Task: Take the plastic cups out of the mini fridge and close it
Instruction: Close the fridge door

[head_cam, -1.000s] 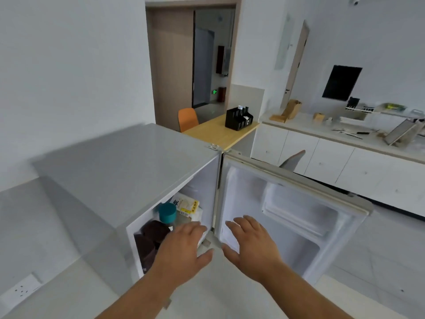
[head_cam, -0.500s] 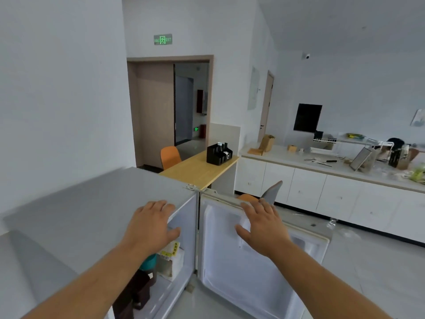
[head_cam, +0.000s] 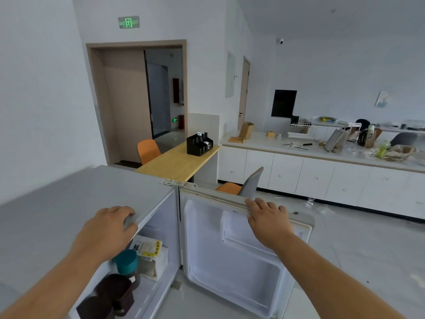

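The grey mini fridge (head_cam: pixel 69 203) stands open, its white door (head_cam: pixel 230 261) swung wide to the right. My left hand (head_cam: pixel 108 229) rests on the front edge of the fridge top, fingers curled over it. My right hand (head_cam: pixel 269 219) lies on the top edge of the open door. Inside, two dark brown plastic cups (head_cam: pixel 115 291) sit at the front of the shelf, a teal-lidded jar (head_cam: pixel 127 263) behind them, and a yellow-labelled packet (head_cam: pixel 149 249) further back.
A wooden table (head_cam: pixel 177 162) with a black organiser (head_cam: pixel 199 143) and an orange chair (head_cam: pixel 148 150) stand behind the fridge. Another chair (head_cam: pixel 243 185) sits just past the door. A white counter (head_cam: pixel 322 153) with clutter runs along the right wall.
Both hands rose from in front of the fridge opening. The left one now sits on the fridge top and the right one on the door's top edge. The camera tilted upward.
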Tool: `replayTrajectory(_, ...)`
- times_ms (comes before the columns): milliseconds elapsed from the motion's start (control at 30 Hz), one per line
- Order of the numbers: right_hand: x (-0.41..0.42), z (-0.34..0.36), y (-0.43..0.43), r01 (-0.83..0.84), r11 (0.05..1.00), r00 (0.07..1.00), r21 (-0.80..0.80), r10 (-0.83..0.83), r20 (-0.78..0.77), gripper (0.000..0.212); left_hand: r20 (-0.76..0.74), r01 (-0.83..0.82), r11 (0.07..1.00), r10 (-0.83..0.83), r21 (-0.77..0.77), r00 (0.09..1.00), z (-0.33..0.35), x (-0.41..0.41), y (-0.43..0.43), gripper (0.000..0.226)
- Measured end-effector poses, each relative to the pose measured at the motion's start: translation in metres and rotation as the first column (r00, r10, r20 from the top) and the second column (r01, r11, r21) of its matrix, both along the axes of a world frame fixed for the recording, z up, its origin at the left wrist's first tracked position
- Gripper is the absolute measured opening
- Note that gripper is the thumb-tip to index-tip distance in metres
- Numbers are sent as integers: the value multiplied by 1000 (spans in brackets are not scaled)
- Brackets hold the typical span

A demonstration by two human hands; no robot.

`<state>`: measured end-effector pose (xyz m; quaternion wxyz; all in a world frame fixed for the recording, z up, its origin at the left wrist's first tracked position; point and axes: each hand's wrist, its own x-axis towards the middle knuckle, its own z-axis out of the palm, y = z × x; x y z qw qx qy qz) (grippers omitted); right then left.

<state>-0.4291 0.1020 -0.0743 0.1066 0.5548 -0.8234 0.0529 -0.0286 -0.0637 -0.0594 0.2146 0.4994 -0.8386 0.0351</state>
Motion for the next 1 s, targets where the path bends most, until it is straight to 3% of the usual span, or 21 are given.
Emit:
replayTrajectory(333,43,13,19,-19,1000,999,15,19,34,49,-20,-8,1000,9,21,1000,3,-2,2,34)
replayTrajectory(567,91,37,28,-137,987,990,83,133,53,23,-19,-1,1000,1,31,1000,4,-1,4,35)
replayTrajectory(1000,179,31,16,-455,885,856,-99,466,223,50,-59,16,997,-11,82,998,6,3,6,39)
